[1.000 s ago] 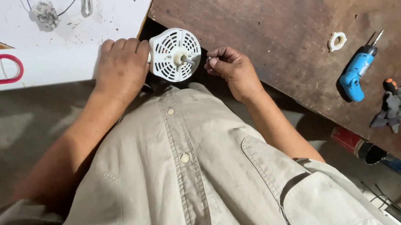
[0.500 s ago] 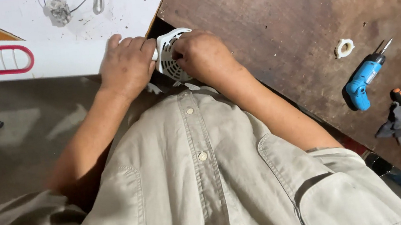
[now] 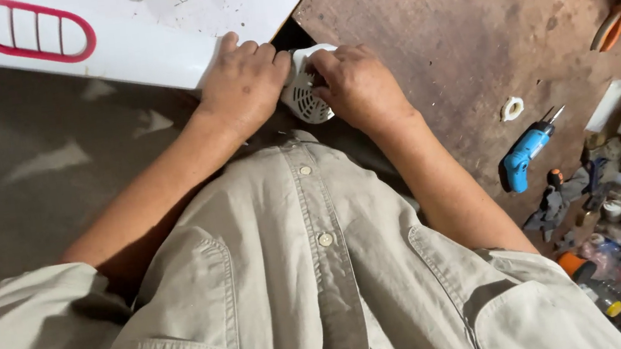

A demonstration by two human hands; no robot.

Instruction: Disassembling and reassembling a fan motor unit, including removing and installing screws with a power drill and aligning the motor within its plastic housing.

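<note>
**a:** ok going left to right. far left there's a long white panel (image 3: 156, 48) with a red-outlined oval vent on it, lying across the grey floor. the left hand (image 3: 242, 85) is curled over the panel's end, fingers bent and pressed against the round white slotted cover (image 3: 303, 96). right hand (image 3: 357, 83) is clamped on the same cover from the other side, fingertips dug in at its top edge. so both hands closed on that one part, which sits right at the gap between panel and the brown board (image 3: 452, 49).

**b:** how far along would you say?

**a:** my guess is mid-fit. the cover's tilted and mostly hidden under the fingers, so can't tell if it's seated or loose. the blue power tool (image 3: 524, 154) lies untouched on the board, well apart from the hands, with a small white ring piece (image 3: 512, 108) near it.

**b:** any containers?

**a:** nothing clear. lower right is a heap of clutter (image 3: 614, 241), bottles and bits maybe, too jumbled to say what holds what.
</note>
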